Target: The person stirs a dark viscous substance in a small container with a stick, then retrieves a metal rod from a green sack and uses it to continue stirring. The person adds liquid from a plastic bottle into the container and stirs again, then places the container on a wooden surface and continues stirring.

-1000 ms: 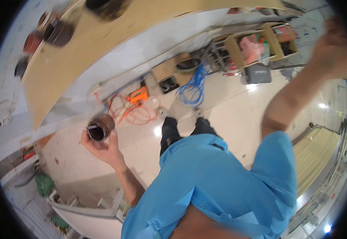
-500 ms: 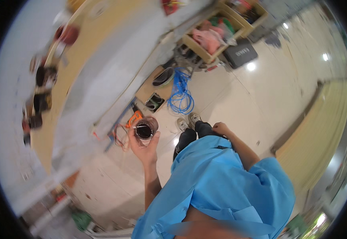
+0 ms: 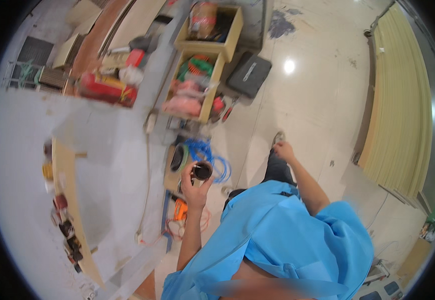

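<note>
Jar [image 3: 203,171] in left hand [image 3: 194,194]; between thumb and fingers.

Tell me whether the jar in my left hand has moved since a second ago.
Yes: the jar has shifted past the orange tool, toward the blue coil.

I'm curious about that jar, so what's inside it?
Something dark shows inside the jar in the left hand. The jar's bottom is hidden, so I can't tell what's down there.

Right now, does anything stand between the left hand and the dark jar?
Nothing visible does: the left hand holds the dark jar directly. The blue coil lies beyond them, not in between.
</note>
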A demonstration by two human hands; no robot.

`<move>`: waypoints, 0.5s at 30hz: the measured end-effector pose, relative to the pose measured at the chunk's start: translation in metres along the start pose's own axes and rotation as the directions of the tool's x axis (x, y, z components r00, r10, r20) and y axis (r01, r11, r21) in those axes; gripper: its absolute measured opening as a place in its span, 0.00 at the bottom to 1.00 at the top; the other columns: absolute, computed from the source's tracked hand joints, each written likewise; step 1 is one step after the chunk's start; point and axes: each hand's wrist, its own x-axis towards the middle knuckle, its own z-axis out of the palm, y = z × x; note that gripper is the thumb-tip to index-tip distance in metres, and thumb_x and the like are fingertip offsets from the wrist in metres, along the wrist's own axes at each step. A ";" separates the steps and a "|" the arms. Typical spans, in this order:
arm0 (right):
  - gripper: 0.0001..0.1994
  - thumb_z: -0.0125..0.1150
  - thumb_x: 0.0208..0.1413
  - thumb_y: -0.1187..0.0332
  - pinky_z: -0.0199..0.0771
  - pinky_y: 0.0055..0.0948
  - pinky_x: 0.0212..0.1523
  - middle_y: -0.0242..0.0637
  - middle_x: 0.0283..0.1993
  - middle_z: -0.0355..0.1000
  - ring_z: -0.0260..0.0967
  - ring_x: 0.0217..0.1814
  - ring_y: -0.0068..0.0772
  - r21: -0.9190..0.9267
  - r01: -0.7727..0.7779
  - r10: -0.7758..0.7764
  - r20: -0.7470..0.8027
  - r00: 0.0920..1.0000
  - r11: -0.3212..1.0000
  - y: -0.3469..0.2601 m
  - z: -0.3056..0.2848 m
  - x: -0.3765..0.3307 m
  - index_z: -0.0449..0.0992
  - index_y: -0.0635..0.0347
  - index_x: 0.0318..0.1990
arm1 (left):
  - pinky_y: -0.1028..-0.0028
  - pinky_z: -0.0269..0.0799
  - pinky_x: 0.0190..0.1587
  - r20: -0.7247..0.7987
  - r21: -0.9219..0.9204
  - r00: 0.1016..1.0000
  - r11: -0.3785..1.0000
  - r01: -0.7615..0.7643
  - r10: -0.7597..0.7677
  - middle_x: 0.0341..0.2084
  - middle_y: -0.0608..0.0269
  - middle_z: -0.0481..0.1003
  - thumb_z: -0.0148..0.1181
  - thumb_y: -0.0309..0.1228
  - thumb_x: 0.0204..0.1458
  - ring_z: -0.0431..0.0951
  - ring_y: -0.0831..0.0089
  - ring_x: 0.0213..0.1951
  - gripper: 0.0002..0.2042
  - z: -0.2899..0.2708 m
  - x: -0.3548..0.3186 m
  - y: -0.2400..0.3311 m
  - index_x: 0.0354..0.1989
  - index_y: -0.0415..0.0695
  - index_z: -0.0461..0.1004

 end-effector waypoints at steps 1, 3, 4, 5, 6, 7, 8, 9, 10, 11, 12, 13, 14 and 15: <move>0.14 0.64 0.63 0.62 0.81 0.34 0.28 0.41 0.28 0.81 0.81 0.27 0.32 -0.010 -0.025 0.025 0.002 1.000 1.000 -0.002 -0.021 0.017 0.85 0.66 0.41 | 0.66 0.76 0.55 0.019 -0.057 1.000 0.998 0.009 -0.008 0.57 0.56 0.77 0.83 0.26 0.44 0.79 0.63 0.54 0.34 0.031 0.018 0.008 0.63 0.44 0.75; 0.14 0.64 0.63 0.61 0.82 0.34 0.29 0.41 0.28 0.82 0.82 0.28 0.31 -0.150 0.171 -0.174 -0.001 0.985 0.974 -0.009 -0.076 0.052 0.85 0.66 0.42 | 0.68 0.77 0.53 0.046 -0.030 0.998 0.999 -0.032 0.034 0.55 0.57 0.78 0.82 0.24 0.44 0.80 0.66 0.52 0.34 0.096 0.058 0.026 0.63 0.44 0.75; 0.14 0.64 0.63 0.61 0.82 0.34 0.29 0.41 0.29 0.82 0.82 0.28 0.31 -0.218 0.157 -0.159 0.010 0.987 0.963 -0.012 -0.096 0.059 0.85 0.66 0.42 | 0.68 0.77 0.53 0.060 -0.044 0.998 0.999 -0.027 0.029 0.54 0.57 0.79 0.81 0.24 0.44 0.81 0.67 0.52 0.34 0.126 0.078 0.036 0.63 0.45 0.75; 0.15 0.64 0.63 0.61 0.82 0.34 0.30 0.42 0.29 0.82 0.82 0.28 0.31 -0.122 0.149 -0.152 -0.013 0.988 0.981 -0.020 -0.121 0.067 0.85 0.66 0.42 | 0.68 0.77 0.53 0.080 -0.072 0.996 0.997 -0.031 0.037 0.54 0.58 0.79 0.81 0.23 0.44 0.81 0.68 0.51 0.34 0.154 0.097 0.051 0.64 0.45 0.74; 0.15 0.64 0.63 0.61 0.82 0.34 0.30 0.42 0.29 0.82 0.82 0.29 0.31 -0.037 0.077 -0.078 -0.039 0.996 0.996 -0.033 -0.157 0.081 0.85 0.66 0.42 | 0.68 0.77 0.54 0.099 -0.151 0.995 0.989 -0.002 0.017 0.53 0.60 0.80 0.81 0.23 0.44 0.82 0.69 0.51 0.35 0.185 0.113 0.071 0.64 0.45 0.74; 0.15 0.64 0.63 0.61 0.83 0.35 0.31 0.42 0.29 0.82 0.82 0.29 0.31 0.045 -0.018 0.021 -0.060 0.998 0.999 -0.047 -0.193 0.093 0.85 0.66 0.42 | 0.69 0.77 0.55 0.141 -0.147 0.990 0.989 -0.001 0.022 0.54 0.61 0.79 0.81 0.23 0.45 0.81 0.70 0.51 0.35 0.211 0.129 0.089 0.65 0.45 0.73; 0.14 0.64 0.64 0.61 0.82 0.35 0.34 0.41 0.30 0.82 0.82 0.29 0.30 0.107 -0.051 0.062 -0.104 0.993 0.993 -0.063 -0.225 0.106 0.85 0.66 0.42 | 0.69 0.77 0.56 0.177 -0.169 0.983 0.985 -0.016 0.046 0.55 0.61 0.79 0.80 0.22 0.46 0.81 0.72 0.52 0.35 0.236 0.145 0.107 0.65 0.45 0.73; 0.14 0.64 0.64 0.61 0.82 0.35 0.34 0.41 0.31 0.83 0.82 0.29 0.31 0.096 0.031 -0.017 -0.139 0.990 0.995 -0.083 -0.259 0.125 0.85 0.66 0.43 | 0.69 0.77 0.57 0.209 -0.194 0.975 0.981 -0.032 0.073 0.56 0.62 0.78 0.80 0.22 0.47 0.80 0.73 0.52 0.35 0.263 0.164 0.124 0.66 0.45 0.73; 0.14 0.64 0.64 0.61 0.82 0.35 0.35 0.41 0.31 0.83 0.81 0.29 0.31 0.079 0.086 -0.071 -0.174 0.982 0.993 -0.105 -0.291 0.147 0.85 0.66 0.43 | 0.70 0.77 0.57 0.246 -0.221 0.962 0.973 -0.065 0.120 0.57 0.62 0.78 0.80 0.21 0.47 0.81 0.73 0.52 0.35 0.289 0.182 0.139 0.66 0.45 0.73; 0.15 0.63 0.64 0.61 0.82 0.35 0.36 0.41 0.31 0.83 0.81 0.30 0.31 0.062 0.090 -0.075 -0.213 0.974 0.994 -0.127 -0.320 0.168 0.85 0.67 0.43 | 0.70 0.77 0.57 0.265 -0.210 0.954 0.974 -0.083 0.138 0.57 0.62 0.78 0.80 0.21 0.47 0.81 0.73 0.52 0.35 0.313 0.200 0.152 0.66 0.45 0.73; 0.15 0.63 0.64 0.61 0.82 0.34 0.35 0.41 0.32 0.83 0.81 0.30 0.31 0.065 0.195 -0.175 -0.236 0.956 0.979 -0.152 -0.344 0.195 0.84 0.67 0.43 | 0.70 0.78 0.57 0.292 -0.206 0.945 0.975 -0.088 0.147 0.56 0.62 0.79 0.80 0.21 0.47 0.81 0.72 0.52 0.35 0.337 0.217 0.163 0.66 0.45 0.73; 0.15 0.63 0.65 0.61 0.82 0.34 0.35 0.41 0.32 0.83 0.81 0.30 0.31 0.063 0.203 -0.179 -0.271 0.946 0.977 -0.180 -0.365 0.223 0.84 0.67 0.43 | 0.70 0.78 0.57 0.313 -0.204 0.937 0.974 -0.093 0.155 0.56 0.62 0.79 0.80 0.21 0.47 0.82 0.72 0.52 0.35 0.359 0.232 0.170 0.66 0.45 0.73; 0.15 0.63 0.65 0.61 0.82 0.34 0.36 0.41 0.33 0.83 0.81 0.31 0.30 0.077 0.307 -0.275 -0.284 0.919 0.948 -0.207 -0.385 0.254 0.84 0.67 0.44 | 0.65 0.78 0.56 0.333 -0.237 0.935 0.971 -0.041 0.121 0.55 0.58 0.81 0.82 0.27 0.44 0.83 0.65 0.54 0.35 0.382 0.251 0.177 0.64 0.45 0.74; 0.15 0.63 0.66 0.61 0.81 0.34 0.36 0.41 0.34 0.83 0.81 0.31 0.30 0.105 0.349 -0.305 -0.301 0.904 0.931 -0.234 -0.401 0.282 0.84 0.68 0.44 | 0.65 0.78 0.56 0.350 -0.186 0.931 0.982 -0.040 0.104 0.55 0.58 0.81 0.82 0.27 0.45 0.83 0.65 0.54 0.35 0.403 0.269 0.182 0.64 0.45 0.74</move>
